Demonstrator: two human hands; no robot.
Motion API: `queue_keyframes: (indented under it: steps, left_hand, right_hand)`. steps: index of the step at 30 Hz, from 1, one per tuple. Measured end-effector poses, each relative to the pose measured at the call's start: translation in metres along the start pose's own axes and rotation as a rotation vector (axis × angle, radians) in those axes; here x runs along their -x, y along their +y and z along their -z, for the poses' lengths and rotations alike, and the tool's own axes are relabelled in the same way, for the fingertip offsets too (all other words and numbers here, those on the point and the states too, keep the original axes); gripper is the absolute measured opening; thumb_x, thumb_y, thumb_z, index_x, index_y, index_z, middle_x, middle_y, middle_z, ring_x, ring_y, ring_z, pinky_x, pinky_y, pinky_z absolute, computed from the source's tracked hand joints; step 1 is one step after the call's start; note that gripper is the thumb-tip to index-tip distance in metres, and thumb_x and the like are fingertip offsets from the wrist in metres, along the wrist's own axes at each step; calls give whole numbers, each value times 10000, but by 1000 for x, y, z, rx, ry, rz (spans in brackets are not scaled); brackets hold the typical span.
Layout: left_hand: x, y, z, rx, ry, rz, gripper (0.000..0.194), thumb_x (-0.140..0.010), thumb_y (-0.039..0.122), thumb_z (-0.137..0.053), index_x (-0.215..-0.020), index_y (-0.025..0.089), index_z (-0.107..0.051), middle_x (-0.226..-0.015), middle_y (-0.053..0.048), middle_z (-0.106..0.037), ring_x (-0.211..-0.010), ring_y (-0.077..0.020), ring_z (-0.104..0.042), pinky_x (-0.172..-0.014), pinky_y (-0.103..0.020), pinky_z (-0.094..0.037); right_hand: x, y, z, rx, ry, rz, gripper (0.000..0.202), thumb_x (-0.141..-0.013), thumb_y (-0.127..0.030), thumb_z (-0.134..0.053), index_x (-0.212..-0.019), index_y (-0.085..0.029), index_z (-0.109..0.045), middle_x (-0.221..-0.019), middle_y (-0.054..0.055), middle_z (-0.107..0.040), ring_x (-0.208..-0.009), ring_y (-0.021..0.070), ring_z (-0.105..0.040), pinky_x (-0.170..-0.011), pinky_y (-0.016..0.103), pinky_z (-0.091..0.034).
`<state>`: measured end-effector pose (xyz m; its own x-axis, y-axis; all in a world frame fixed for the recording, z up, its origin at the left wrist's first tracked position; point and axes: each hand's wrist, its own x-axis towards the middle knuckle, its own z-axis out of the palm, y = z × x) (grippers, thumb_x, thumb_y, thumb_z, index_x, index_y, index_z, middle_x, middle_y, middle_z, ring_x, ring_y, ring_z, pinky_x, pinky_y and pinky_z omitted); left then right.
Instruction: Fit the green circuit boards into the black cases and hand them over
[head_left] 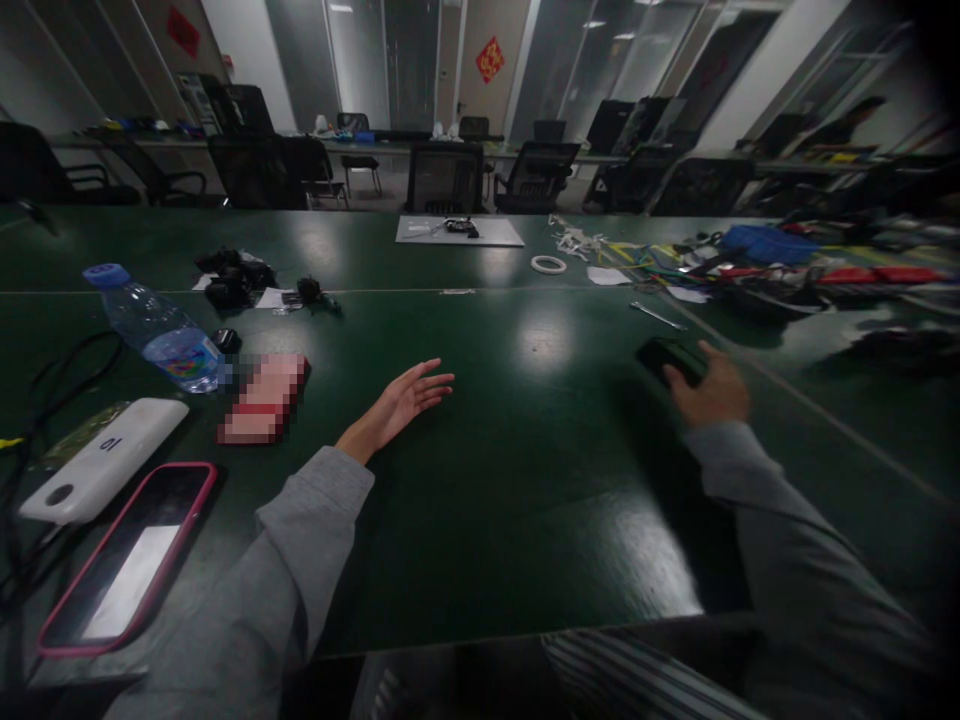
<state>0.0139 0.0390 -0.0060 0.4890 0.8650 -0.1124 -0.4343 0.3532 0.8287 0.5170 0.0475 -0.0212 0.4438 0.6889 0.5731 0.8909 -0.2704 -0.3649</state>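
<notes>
My left hand point(409, 400) is held over the green table point(480, 480), its fingers stretched out and nothing in it. At the right, my right hand point(712, 388) grips a dark, flat, box-like object point(667, 358) by its near end, thumb on one side and fingers on the other. Whether that object rests on the table or is slightly raised cannot be made out. Left of my left hand lies a pinkish-red rectangular object point(266, 398), partly pixelated. A phone with a pink rim point(131, 560) and a white power bank point(105, 460) lie farther left.
A water bottle point(165, 335) leans at the left near black cables. Black parts point(234, 278) lie behind it. Farther back are a white board point(459, 231), a tape roll point(548, 265) and a wrench point(658, 316). Tangled wires and a blue item point(769, 243) cover the back right.
</notes>
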Motion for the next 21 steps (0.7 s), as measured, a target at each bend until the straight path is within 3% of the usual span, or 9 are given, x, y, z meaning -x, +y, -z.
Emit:
queue_keyframes:
  steps: [3, 6, 9, 11, 13, 17, 21]
  left_hand:
    - [0, -1, -1, 14, 37, 4, 527, -898, 414, -582, -1364, 177, -511, -1353, -139, -581, -1198, -234, -571, -1102, -414, -338]
    - [-2, -4, -1, 55, 109, -7, 519, -861, 380, -641, -1328, 186, -522, -1322, -128, -594, -1165, -223, -589, -1092, -400, -358]
    - [-5, -8, 0, 84, 166, -38, 485, -819, 345, -694, -1257, 188, -554, -1212, -104, -643, -1063, -196, -626, -1062, -384, -388]
    - [-6, -9, -1, 80, 199, -59, 465, -805, 332, -709, -1222, 185, -568, -1175, -93, -657, -1051, -194, -625, -1049, -382, -400]
    - [-7, -9, -2, 74, 247, -77, 470, -787, 325, -725, -1208, 184, -571, -1173, -90, -659, -1085, -209, -614, -1045, -389, -410]
    - [-7, -8, -3, 21, 338, -65, 514, -716, 292, -785, -1173, 176, -580, -1129, -90, -674, -1086, -236, -620, -1023, -413, -441]
    - [-7, -8, -2, -43, 356, -62, 516, -680, 282, -816, -1134, 175, -595, -1104, -90, -684, -1052, -245, -640, -997, -417, -468]
  right_hand:
    - [38, -106, -19, -221, -73, 204, 700, -827, -307, -681, -1424, -64, -409, -1355, 214, -492, -1236, 293, -492, -1064, 422, -393]
    - [93, -210, -28, -492, -142, 369, 633, -882, -373, -593, -1409, -84, -395, -1339, 194, -496, -1217, 303, -497, -1059, 490, -406]
    - [145, -281, -26, -680, -220, 499, 626, -911, -388, -547, -1442, -125, -344, -1345, 183, -478, -1218, 315, -482, -1056, 526, -412]
    - [169, -305, -24, -709, -286, 549, 620, -916, -358, -530, -1460, -153, -315, -1338, 169, -477, -1222, 327, -467, -1059, 557, -403]
    - [181, -315, -22, -705, -350, 592, 625, -909, -328, -527, -1467, -163, -299, -1324, 165, -477, -1226, 334, -450, -1061, 577, -394]
    - [186, -313, -17, -746, -380, 636, 674, -876, -341, -582, -1457, -156, -295, -1320, 171, -455, -1240, 324, -422, -1071, 561, -394]
    - [187, -308, -11, -815, -359, 606, 705, -848, -416, -640, -1425, -169, -320, -1307, 162, -454, -1237, 312, -419, -1068, 545, -397]
